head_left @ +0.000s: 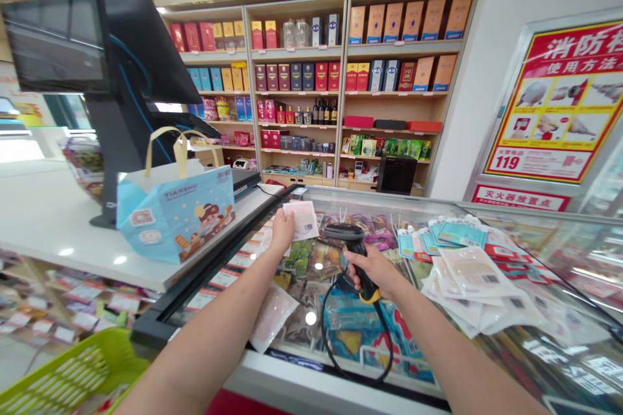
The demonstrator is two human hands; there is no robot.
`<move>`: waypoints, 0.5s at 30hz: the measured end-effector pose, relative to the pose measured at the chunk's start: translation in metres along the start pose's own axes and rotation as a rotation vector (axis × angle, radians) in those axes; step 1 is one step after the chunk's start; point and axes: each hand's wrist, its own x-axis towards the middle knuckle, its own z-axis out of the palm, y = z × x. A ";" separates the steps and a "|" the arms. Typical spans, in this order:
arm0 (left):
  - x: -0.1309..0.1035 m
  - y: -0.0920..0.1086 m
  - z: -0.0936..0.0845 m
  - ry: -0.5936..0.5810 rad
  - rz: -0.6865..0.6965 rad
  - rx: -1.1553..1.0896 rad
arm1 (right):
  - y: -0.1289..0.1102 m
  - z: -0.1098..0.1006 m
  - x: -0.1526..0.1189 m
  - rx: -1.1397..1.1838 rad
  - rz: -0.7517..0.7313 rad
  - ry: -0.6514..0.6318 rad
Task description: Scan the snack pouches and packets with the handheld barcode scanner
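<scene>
My left hand (282, 228) is closed on the edge of a small white packet (302, 220), whose barcode side faces up. In my right hand (367, 269) is a black and yellow barcode scanner (357, 248), its head pointing left toward that packet. The scanner's dark cable (325, 324) loops down over the glass top (311, 266). Under my left forearm lies another white packet (275, 318), partly covered. To the right of the scanner rests a pile of white packets (474, 285), beside several light-blue packets (455, 232).
A blue paper bag (178, 214) stands on the white counter (58, 207) beside a black checkout screen (58, 42). Lower left is a green basket (78, 369). Shelves (296, 55) of boxes line the back wall, and a red fire poster (559, 104) hangs at right.
</scene>
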 end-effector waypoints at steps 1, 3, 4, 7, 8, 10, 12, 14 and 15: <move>-0.001 0.002 -0.001 -0.012 0.007 0.012 | 0.000 0.000 0.000 -0.005 0.003 0.003; -0.002 0.004 -0.002 -0.031 0.008 0.032 | -0.001 0.001 -0.001 -0.017 0.015 0.013; -0.002 0.005 -0.002 -0.033 0.001 0.042 | -0.001 0.002 -0.001 -0.022 0.017 0.018; -0.002 0.006 -0.003 -0.028 -0.005 0.076 | -0.002 0.002 -0.002 -0.029 0.024 0.023; -0.002 0.006 -0.003 -0.024 -0.001 0.085 | -0.003 0.002 -0.002 -0.029 0.030 0.024; -0.001 0.007 -0.004 -0.018 0.017 0.095 | -0.003 0.002 -0.001 -0.026 0.047 0.024; -0.001 0.007 -0.004 -0.016 0.022 0.093 | -0.003 0.001 -0.001 -0.030 0.054 0.018; 0.000 0.005 -0.003 -0.016 0.009 0.084 | -0.003 0.000 0.000 -0.034 0.042 0.002; 0.001 0.004 -0.003 -0.015 -0.002 0.078 | -0.003 0.000 0.001 -0.032 0.035 -0.007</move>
